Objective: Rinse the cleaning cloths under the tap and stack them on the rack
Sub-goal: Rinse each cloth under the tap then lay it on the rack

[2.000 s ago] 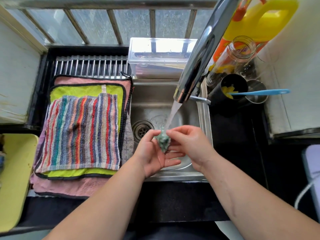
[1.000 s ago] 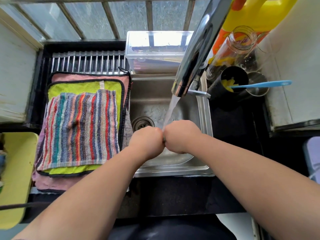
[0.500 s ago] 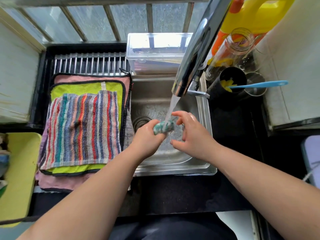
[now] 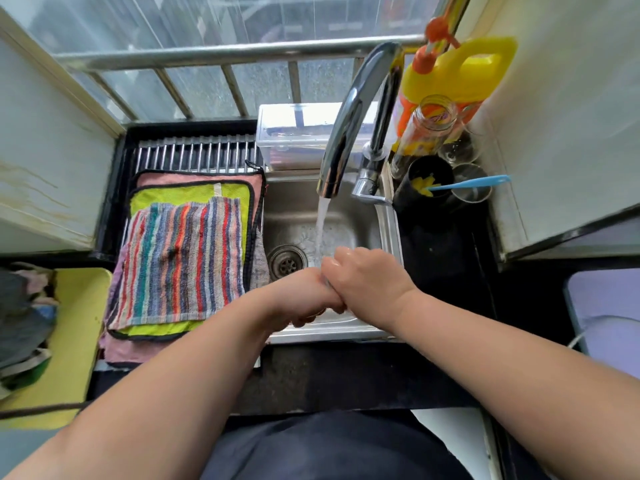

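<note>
Both hands are balled up and pressed knuckle to knuckle over the near half of the steel sink (image 4: 389,233). The left hand (image 4: 304,296) is a tight fist. The right hand (image 4: 372,282) butts against it, and its wet fingers (image 4: 341,258) are curled down and inward.

Half a second ago the right hand was spread open and a small teal cloth stuck out of the left fist, under the water. Now both hands have closed and none of the cloth shows. It is hidden inside the two fists, so the grip itself cannot be seen.

The water stream (image 4: 322,223) from the chrome tap (image 4: 346,133) falls just beyond the right knuckles and strikes their far edge. The sink drain (image 4: 287,263) lies just beyond the left fist.

To the left of the left hand, near but not touching it, the striped cloth (image 4: 180,258) tops the stack. It lies on a lime-green cloth (image 4: 190,194), which lies on a pink cloth (image 4: 194,178), all on the ribbed drying rack (image 4: 194,154). The stack lies as it did before.

Farther left of the fists sits a yellow tray (image 4: 79,341). Beyond the fingers, behind the tap, stands a clear plastic box (image 4: 294,133). Up to the right of the right hand are a yellow jug (image 4: 460,71) and a black cup (image 4: 426,188).
</note>
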